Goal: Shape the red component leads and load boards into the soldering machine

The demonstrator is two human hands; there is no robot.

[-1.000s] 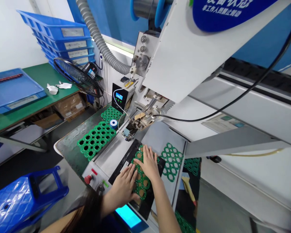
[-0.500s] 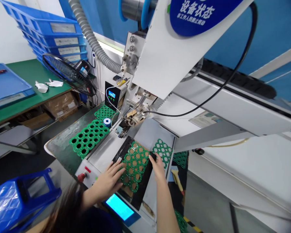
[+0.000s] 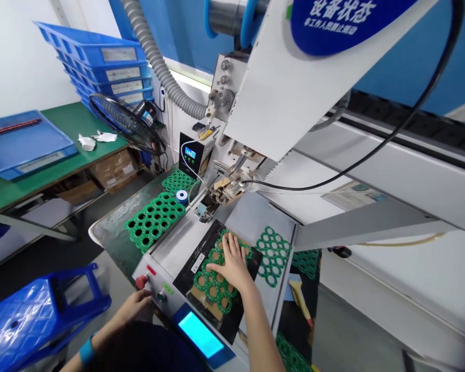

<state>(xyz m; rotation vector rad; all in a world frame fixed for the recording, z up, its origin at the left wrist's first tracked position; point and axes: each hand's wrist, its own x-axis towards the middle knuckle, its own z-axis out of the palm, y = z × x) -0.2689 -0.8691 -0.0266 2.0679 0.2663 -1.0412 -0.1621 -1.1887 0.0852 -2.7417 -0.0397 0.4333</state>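
Observation:
My right hand (image 3: 232, 262) lies spread on a green ring-patterned circuit panel (image 3: 212, 290), which rests on a black fixture plate (image 3: 186, 273) on the machine bed. My left hand (image 3: 135, 304) is at the machine's front left corner, beside the red knob (image 3: 141, 281) and the round button (image 3: 161, 295); its fingers are bent together, and whether anything is between them is hidden. Another green panel (image 3: 273, 253) lies on the bed to the right of the plate. The machine's soldering head (image 3: 222, 191) hangs behind the plate.
More green panels (image 3: 155, 219) and a solder spool (image 3: 182, 196) lie at the left. A brush (image 3: 300, 299) is at the right. A lit screen (image 3: 200, 333) faces me. Blue stool (image 3: 21, 315), fan (image 3: 126, 121) and stacked blue trays (image 3: 101, 62) stand left.
My left hand has left the plate and moved down-left to the machine's front corner. My right hand has gone from the plate's right edge onto the panel. The view has shifted slightly.

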